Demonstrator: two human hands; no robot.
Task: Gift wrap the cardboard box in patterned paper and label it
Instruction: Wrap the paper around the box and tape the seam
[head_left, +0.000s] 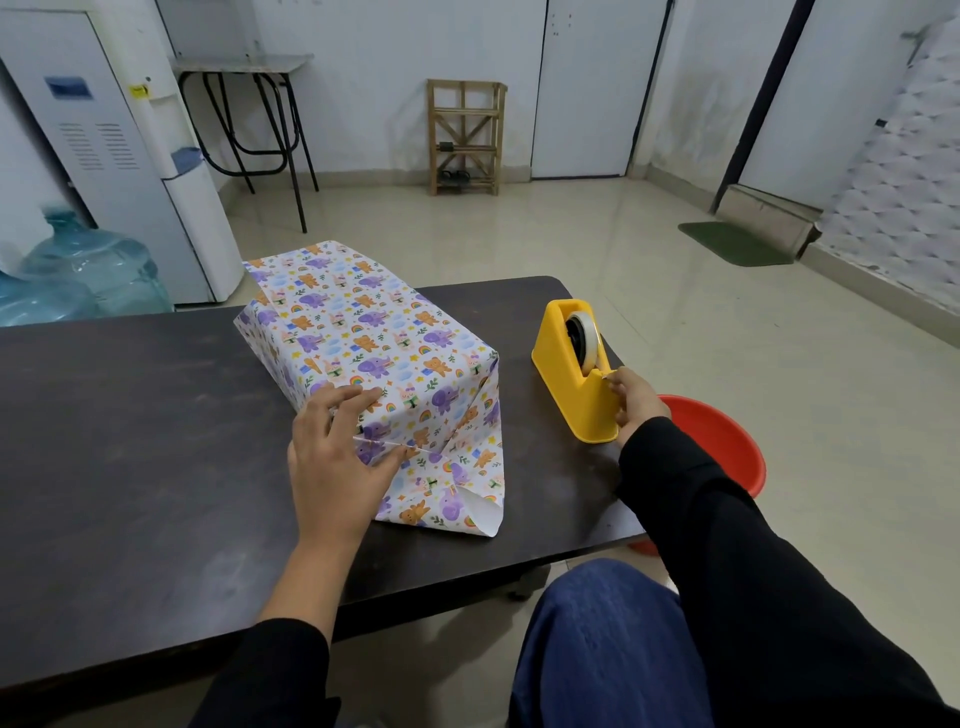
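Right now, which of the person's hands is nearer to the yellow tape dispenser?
Right. The right hand holds the yellow tape dispenser at its near end, by the cutter. The left hand presses flat on the wrapped box, apart from the dispenser, to its left.

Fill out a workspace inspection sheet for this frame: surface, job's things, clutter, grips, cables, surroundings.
Surface: dark table, scuffed.
Job's things: wrapped box in patterned paper, near end flap loose on the table; no label seen; yellow tape dispenser to its right.
Clutter: nothing seen.
Grips: left hand presses flat on the box's near end; right hand curls round the dispenser's cutter end.
Cables: nothing seen.
Surroundings: red basin on the floor beside the table; water bottles and water cooler at left; wooden rack by the far wall.
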